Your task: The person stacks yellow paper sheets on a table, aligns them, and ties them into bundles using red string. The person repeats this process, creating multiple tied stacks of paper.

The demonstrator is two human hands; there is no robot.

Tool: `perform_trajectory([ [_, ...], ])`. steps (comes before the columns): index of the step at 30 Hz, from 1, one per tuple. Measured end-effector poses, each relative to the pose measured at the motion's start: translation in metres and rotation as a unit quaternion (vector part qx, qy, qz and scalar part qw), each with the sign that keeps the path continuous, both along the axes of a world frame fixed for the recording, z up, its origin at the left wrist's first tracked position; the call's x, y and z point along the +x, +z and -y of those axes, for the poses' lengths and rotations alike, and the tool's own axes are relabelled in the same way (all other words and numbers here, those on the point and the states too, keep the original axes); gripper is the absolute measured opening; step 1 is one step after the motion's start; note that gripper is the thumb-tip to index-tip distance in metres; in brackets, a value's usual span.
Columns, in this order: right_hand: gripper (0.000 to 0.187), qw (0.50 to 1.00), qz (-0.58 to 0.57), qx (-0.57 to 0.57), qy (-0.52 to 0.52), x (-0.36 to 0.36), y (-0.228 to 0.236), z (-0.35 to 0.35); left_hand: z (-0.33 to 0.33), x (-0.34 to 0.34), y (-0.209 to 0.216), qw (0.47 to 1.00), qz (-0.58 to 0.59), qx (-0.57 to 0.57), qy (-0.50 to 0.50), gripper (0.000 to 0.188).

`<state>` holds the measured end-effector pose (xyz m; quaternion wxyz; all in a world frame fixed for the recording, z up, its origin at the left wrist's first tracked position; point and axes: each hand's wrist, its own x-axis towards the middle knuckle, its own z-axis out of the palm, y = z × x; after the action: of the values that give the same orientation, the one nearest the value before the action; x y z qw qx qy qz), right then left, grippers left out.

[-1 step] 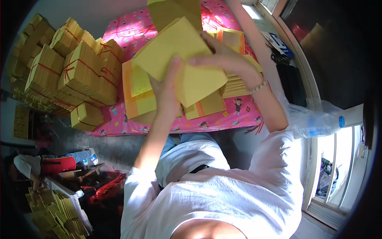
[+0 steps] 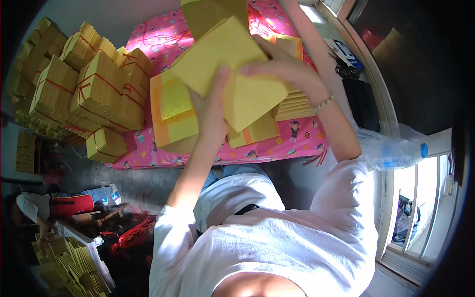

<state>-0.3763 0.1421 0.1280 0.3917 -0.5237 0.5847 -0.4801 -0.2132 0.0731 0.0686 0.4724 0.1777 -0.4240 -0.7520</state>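
Observation:
A stack of yellow paper sheets [image 2: 237,64] is held tilted above the pink table between my two hands. My left hand [image 2: 212,101] grips its lower left edge, thumb on top and fingers hidden beneath. At the right side my right hand [image 2: 282,67] holds the same stack, its thumb lying on top and its other fingers partly behind the paper. Below lie yellow sheets with orange bands [image 2: 173,126] and a shiny gold square [image 2: 179,101]. A neat pile of folded yellow paper [image 2: 295,106] sits under my right wrist.
Bundles of yellow paper tied with red string [image 2: 101,86] are heaped at the left. The pink patterned cover [image 2: 237,157] ends near my lap. A plastic bottle [image 2: 401,153] lies by the window at right. Another person [image 2: 34,205] works at lower left beside paper piles [image 2: 74,260].
Both hands and the yellow paper stack have shifted slightly, the stack's right corner moving a little to the right. The grip looks the same.

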Motion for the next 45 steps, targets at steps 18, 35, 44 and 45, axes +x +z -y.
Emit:
perform_trajectory([
  [18, 0.077, 0.985, 0.027, 0.113, -0.128, -0.246, 0.006, -0.054, -0.074, -0.142, -0.082, 0.682, 0.309, -0.662, -0.024, 0.074],
  [35, 0.086, 0.901, 0.036, 0.426, 0.070, -0.203, -0.069, -0.005, -0.120, -0.118, -0.153, 0.549, 0.411, -0.726, -0.058, 0.080],
  [44, 0.083, 0.890, 0.102, 0.435, 0.089, -0.209, -0.074, -0.005, -0.125, -0.117, -0.167, 0.560, 0.396, -0.728, -0.015, 0.068],
  [45, 0.083, 0.888, 0.108, 0.438, 0.091, -0.211, -0.076, -0.005, -0.124, -0.116, -0.168, 0.559, 0.394, -0.729, -0.009, 0.066],
])
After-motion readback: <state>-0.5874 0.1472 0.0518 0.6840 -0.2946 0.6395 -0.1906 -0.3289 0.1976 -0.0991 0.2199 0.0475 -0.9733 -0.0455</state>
